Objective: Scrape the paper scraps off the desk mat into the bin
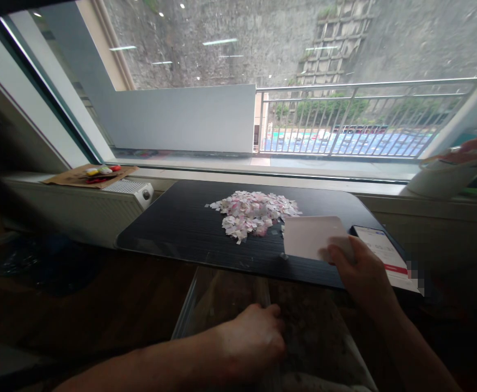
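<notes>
My right hand (355,261) pinches a flat, pale, round-cornered plastic card (310,237) between thumb and fingers. The card stands tilted over the right front part of the black table (173,228), close to the pile. A loose heap of small white and pinkish paper scraps (255,212) lies near the table's middle. Below the front edge, my left hand (258,332) is closed on the edge of a see-through plastic thing (222,296). Whether that is a bag or a box I cannot tell. A few tiny scraps lie apart from the heap.
A lit phone (381,253) rests at the table's right end. Left of it all stands a white radiator (87,209), with brown paper (69,179) and small colourful items above. A white pot (436,174) sits on the right sill. Dark plastic (46,267) lies low at left.
</notes>
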{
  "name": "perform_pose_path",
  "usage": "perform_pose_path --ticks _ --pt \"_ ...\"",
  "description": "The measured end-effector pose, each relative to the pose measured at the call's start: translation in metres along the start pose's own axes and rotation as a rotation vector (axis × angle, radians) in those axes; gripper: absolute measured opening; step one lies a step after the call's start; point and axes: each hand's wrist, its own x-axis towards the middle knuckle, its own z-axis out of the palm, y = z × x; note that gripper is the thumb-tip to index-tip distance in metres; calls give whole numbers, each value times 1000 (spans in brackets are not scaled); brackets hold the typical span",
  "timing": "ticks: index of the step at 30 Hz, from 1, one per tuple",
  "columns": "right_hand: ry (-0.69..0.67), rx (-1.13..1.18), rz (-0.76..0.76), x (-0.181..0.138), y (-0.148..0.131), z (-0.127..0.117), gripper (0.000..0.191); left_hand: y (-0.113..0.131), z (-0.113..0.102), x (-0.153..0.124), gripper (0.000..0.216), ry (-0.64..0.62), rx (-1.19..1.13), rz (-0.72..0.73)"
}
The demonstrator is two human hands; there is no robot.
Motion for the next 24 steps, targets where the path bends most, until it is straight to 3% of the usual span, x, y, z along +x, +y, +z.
perform_pose_path --ticks 7,16,24 --pt "21 -11 14 -2 0 -7 28 -2 4 -6 9 8 -1 -27" --pt "-37 -52 48 -7 -5 -14 27 20 37 22 21 24 36 61" --pt "17 152 127 -17 -23 2 23 18 31 27 14 -69 27 76"
